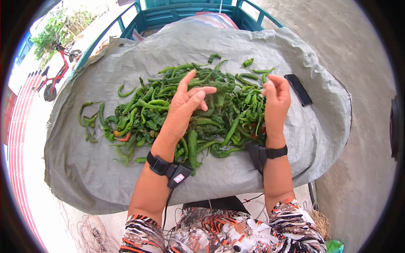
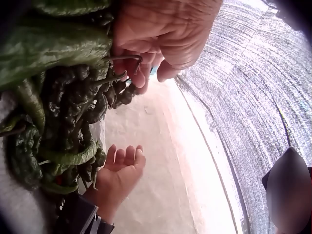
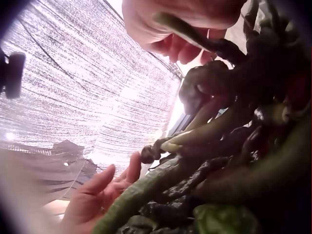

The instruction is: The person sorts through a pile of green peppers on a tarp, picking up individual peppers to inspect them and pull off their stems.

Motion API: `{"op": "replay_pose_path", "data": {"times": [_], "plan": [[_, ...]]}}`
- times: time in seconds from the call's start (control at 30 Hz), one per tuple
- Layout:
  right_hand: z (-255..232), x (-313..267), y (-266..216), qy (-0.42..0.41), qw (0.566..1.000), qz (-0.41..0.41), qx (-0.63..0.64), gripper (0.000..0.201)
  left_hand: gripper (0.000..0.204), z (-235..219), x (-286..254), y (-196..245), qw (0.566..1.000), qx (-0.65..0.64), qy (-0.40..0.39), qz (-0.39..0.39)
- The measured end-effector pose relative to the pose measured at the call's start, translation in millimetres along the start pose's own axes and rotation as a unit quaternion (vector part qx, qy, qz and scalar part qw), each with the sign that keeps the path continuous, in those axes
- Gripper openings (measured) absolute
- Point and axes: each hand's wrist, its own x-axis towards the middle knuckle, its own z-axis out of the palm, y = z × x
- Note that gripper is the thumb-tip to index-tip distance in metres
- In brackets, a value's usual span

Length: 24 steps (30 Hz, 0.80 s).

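A heap of green peppers (image 1: 160, 102) is spread over a grey woven sheet (image 1: 236, 181). Over the middle of the heap is my left hand (image 1: 185, 103), its fingers spread and nothing held in them. At the heap's right side I hold my right hand (image 1: 277, 99) raised, fingers loosely bent and no pepper between them. The left wrist view shows the right hand (image 2: 122, 170) palm up beside the peppers, also without anything in it. One large smooth pepper (image 1: 193, 147) lies at the heap's near edge; a reddish-orange one (image 1: 123, 137) is at the left.
A black phone (image 1: 298, 90) lies on the sheet's right side. Several loose peppers (image 1: 87, 120) are apart from the heap at the left. Behind the sheet stand the teal rails of a cart bed (image 1: 177, 12). A red bike (image 1: 57, 76) is parked at the far left.
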Motion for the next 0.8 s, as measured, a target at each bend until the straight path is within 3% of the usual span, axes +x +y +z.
{"op": "replay_pose_path", "data": {"times": [0.1, 0.17, 0.2, 0.33, 0.43, 0.53, 0.63, 0.77, 0.8], "plan": [[-3, 1, 7, -0.034, 0.958, -0.050, -0.280, 0.023, 0.055, 1, -1, 1, 1.000, 0.004, 0.001, -0.011], [-8, 1, 10, -0.079, 0.868, -0.126, -0.474, 0.031, 0.055, -2, 0, 1, 0.999, 0.023, -0.012, -0.023], [-9, 1, 13, -0.121, 0.857, -0.065, -0.496, 0.041, 0.055, -2, 0, 1, 0.999, 0.033, -0.018, -0.028], [-10, -5, 11, -0.225, 0.819, -0.016, -0.527, 0.041, 0.051, -2, 1, 1, 0.998, 0.041, -0.028, -0.033], [-7, -1, 2, -0.249, 0.828, 0.005, -0.502, 0.037, 0.049, -1, 1, 1, 0.998, 0.038, -0.030, -0.035], [-11, 5, 5, -0.235, 0.921, 0.121, -0.286, 0.029, 0.046, -3, 1, -1, 0.998, 0.031, -0.034, -0.032], [-1, -1, -2, -0.149, 0.983, 0.073, -0.083, 0.021, 0.043, -3, 0, -1, 0.998, 0.032, -0.041, -0.031], [1, -1, -11, -0.037, 0.996, -0.048, 0.058, 0.023, 0.039, -3, 0, 0, 0.997, 0.039, -0.054, -0.029], [-3, 0, -12, -0.054, 0.995, -0.053, 0.069, 0.027, 0.038, -3, 0, 0, 0.997, 0.041, -0.058, -0.028]]}}
